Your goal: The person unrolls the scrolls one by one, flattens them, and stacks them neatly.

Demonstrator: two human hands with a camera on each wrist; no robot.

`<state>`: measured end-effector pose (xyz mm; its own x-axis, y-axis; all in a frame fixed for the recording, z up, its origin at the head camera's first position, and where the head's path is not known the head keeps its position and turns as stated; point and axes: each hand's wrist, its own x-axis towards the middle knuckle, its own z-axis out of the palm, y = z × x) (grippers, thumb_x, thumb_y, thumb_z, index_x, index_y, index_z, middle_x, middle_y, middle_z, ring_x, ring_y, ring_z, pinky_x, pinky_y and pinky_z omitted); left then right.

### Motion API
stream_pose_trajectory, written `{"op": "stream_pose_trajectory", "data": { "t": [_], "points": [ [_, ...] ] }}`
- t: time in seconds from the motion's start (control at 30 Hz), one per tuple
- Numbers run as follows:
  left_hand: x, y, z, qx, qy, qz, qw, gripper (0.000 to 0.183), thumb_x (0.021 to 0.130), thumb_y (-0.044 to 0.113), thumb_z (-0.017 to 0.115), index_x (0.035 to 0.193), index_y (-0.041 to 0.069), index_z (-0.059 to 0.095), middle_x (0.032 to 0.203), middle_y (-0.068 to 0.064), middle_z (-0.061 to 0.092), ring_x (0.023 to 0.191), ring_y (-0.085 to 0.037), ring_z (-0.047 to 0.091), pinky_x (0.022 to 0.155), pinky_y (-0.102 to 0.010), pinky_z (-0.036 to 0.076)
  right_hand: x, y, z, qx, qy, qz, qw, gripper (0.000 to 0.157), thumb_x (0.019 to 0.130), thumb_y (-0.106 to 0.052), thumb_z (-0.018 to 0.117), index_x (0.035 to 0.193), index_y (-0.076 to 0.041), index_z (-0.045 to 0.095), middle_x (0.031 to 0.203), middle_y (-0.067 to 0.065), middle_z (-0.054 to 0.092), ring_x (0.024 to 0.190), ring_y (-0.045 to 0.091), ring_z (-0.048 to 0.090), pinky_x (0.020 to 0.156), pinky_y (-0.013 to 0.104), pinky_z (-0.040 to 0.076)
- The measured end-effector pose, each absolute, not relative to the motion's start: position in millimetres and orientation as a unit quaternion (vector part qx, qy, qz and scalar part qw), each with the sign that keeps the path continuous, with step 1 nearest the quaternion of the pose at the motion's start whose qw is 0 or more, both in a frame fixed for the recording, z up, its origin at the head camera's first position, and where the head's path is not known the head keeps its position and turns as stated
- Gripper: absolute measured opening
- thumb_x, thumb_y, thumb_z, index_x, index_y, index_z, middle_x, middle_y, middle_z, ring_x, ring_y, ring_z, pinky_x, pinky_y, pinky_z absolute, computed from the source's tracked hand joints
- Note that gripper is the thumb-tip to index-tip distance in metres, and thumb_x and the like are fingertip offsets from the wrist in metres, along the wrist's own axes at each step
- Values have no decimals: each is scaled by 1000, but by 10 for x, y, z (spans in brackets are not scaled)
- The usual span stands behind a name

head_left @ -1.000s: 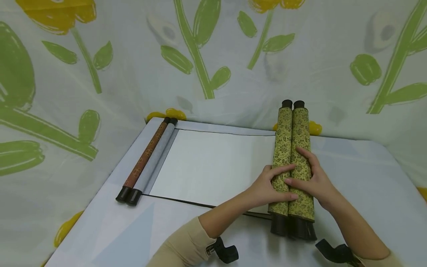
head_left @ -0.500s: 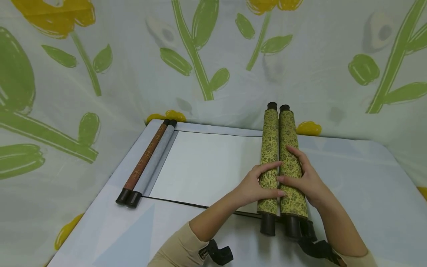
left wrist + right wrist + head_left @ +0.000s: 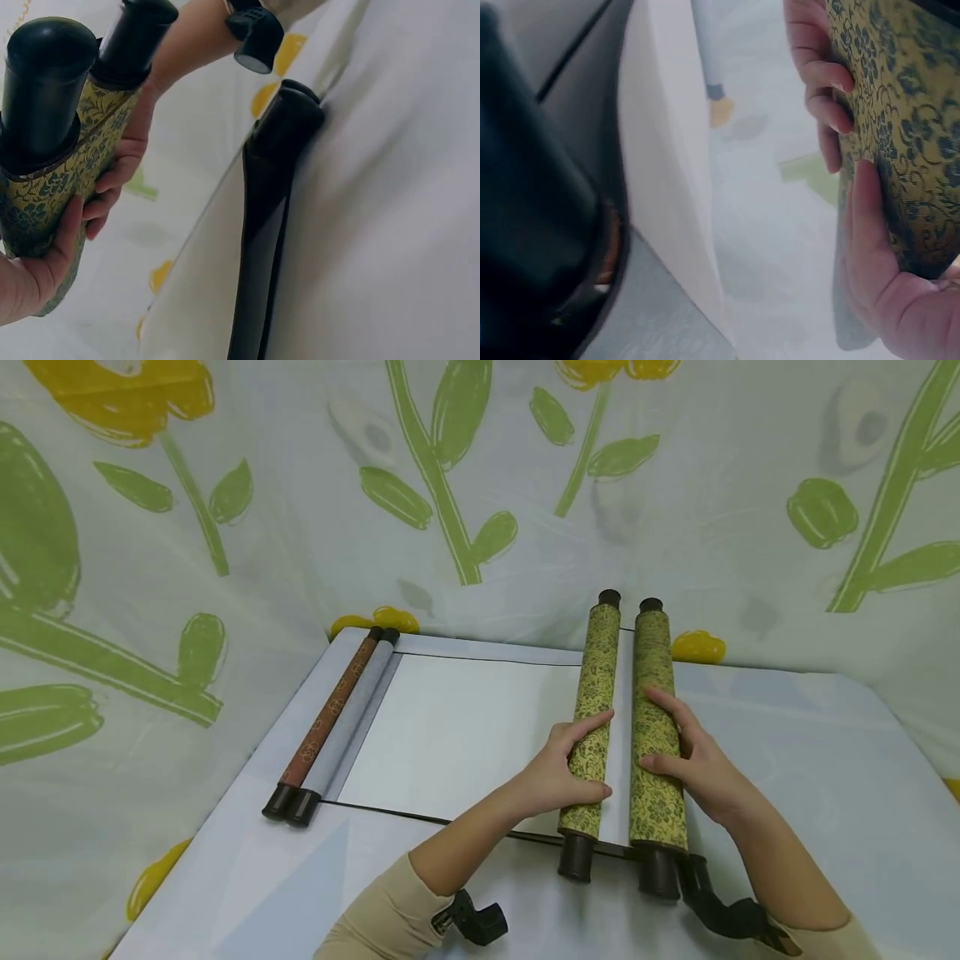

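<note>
Two yellow scroll rollers with a dark floral pattern and black end knobs stand side by side, slightly apart, on the right part of the table. My left hand (image 3: 551,775) grips the left yellow roller (image 3: 597,668), thumb near and index finger along its far part. Around the thicker right yellow roller (image 3: 654,693) curls my right hand (image 3: 701,764), its palm side hidden. A pale strip of scroll (image 3: 618,735) shows between the rollers. In the right wrist view, fingers (image 3: 866,202) lie against the yellow patterned cloth (image 3: 907,135).
A white scroll sheet (image 3: 465,727) with dark edges lies flat left of the rollers. At its left end rest a brown patterned roller (image 3: 326,718) and a pale grey roller (image 3: 352,714), both with black knobs. A flower-printed cloth (image 3: 300,527) hangs behind the table.
Both rollers, touching at first, have shifted left with my hands. The left one has since moved farther left, opening a gap that bares a pale strip; the right one has edged back slightly right.
</note>
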<state>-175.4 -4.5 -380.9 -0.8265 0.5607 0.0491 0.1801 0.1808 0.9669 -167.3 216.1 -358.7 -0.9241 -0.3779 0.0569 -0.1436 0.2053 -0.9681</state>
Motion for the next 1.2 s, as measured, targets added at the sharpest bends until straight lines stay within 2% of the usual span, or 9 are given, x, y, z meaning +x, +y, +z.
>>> {"op": "stream_pose_trajectory", "data": {
  "t": [0.1,0.2,0.27,0.37,0.5,0.7,0.93,1.1,1.2],
  "points": [
    [-1749,-47,-3808,227,757,590,165,85,73,8,64,143,46,33,140,-7,25,121,-17,31,89,-39,39,-1672,2131,-3602,-164,761,-620,94,83,87,6,55,152,-24,14,156,12,-7,116,23,32,68,22,44],
    [-1747,-27,-3815,205,755,603,154,81,73,4,59,139,47,39,137,-6,29,118,-19,35,82,-36,40,-1672,2054,-3609,-120,758,-636,79,78,88,1,58,151,-23,20,156,11,-2,116,23,35,69,20,46],
    [-1749,-6,-3820,198,754,611,136,76,75,6,62,138,43,43,137,-4,33,119,-18,37,86,-38,40,-1677,2002,-3604,-79,760,-641,67,74,89,-6,62,150,-25,25,157,9,0,133,27,22,72,17,46],
    [-1751,15,-3835,193,757,613,115,69,78,15,70,139,39,46,136,-3,37,121,-17,38,94,-44,39,-1690,1945,-3597,-32,769,-636,55,72,87,-16,68,148,-25,30,158,7,2,142,33,2,77,14,45],
    [-1749,19,-3856,192,766,604,109,71,77,25,77,139,37,45,135,-4,37,123,-18,38,99,-48,36,-1710,1925,-3600,-25,780,-623,58,77,83,-14,73,147,-19,31,158,7,6,142,34,4,77,14,45],
    [-1744,-3,-3850,189,770,600,110,73,77,16,76,140,36,45,136,-8,36,122,-20,39,98,-48,37,-1718,1925,-3594,-40,800,-596,53,83,79,-12,76,148,-15,29,157,10,12,142,34,5,78,14,43],
    [-1743,-55,-3823,179,776,594,114,72,79,4,66,140,35,44,136,-13,34,120,-23,39,87,-39,42,-1722,1952,-3571,-87,809,-578,58,90,82,-10,72,152,-24,18,158,7,7,143,33,4,99,36,35],
    [-1757,-99,-3838,153,778,598,119,72,78,3,59,138,40,46,138,-14,33,118,-26,39,72,-32,41,-1739,1998,-3575,-109,794,-594,71,86,85,-7,68,152,-26,18,159,6,3,143,34,2,87,15,40],
    [-1760,-129,-3848,150,778,600,114,71,77,2,57,138,38,47,138,-14,34,118,-27,39,68,-30,41,-1749,2012,-3594,-116,781,-608,80,85,85,-4,65,153,-25,18,159,8,3,142,33,5,83,11,41]
  ]
}}
